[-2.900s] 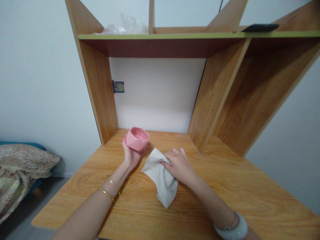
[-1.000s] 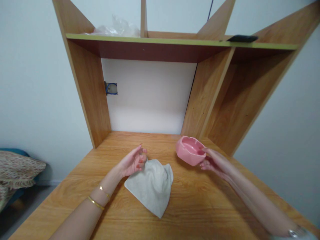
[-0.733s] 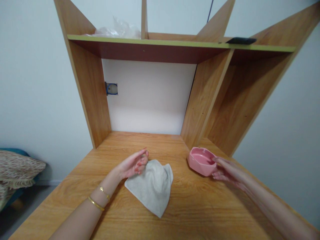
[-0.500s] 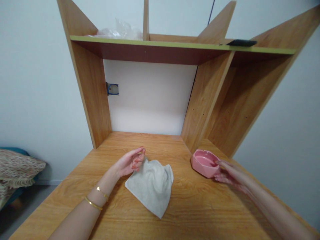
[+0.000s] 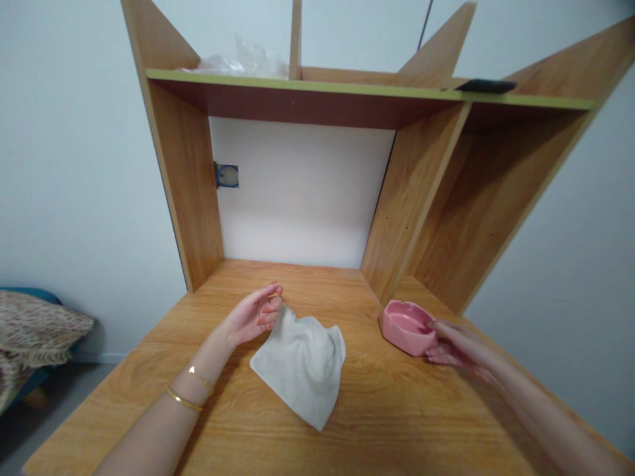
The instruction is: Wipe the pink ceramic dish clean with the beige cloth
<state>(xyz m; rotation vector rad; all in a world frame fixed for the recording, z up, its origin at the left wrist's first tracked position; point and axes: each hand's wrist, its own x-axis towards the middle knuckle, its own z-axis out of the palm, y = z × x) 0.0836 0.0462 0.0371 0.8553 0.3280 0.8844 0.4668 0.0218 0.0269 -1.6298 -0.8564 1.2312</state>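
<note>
A pink faceted ashtray (image 5: pixel 407 330) with a notched rim is at the right of the wooden desk, slightly tilted. My right hand (image 5: pixel 449 342) grips its right side, thumb at the inner rim and fingers around the outside. A crumpled pale grey cloth (image 5: pixel 305 367) lies on the desk in the middle. My left hand (image 5: pixel 255 314) hovers at the cloth's upper left corner, fingers loosely curled and apart, with nothing visible in them. Whether a fingertip touches the cloth's edge is hard to see.
Behind the desk top (image 5: pixel 387 423) rises a wooden hutch with a dividing panel (image 5: pixel 421 192). On its shelf (image 5: pixel 342 86) are a clear plastic bag (image 5: pixel 243 63) and a flat dark object (image 5: pixel 486 86). An uncovered wall box (image 5: pixel 228 176) shows blue wire. A patterned throw (image 5: pixel 40 330) hangs at far left.
My left hand has drawn slightly up and left from the cloth. The right hand stays on the ashtray, and the whole view has shifted slightly.
</note>
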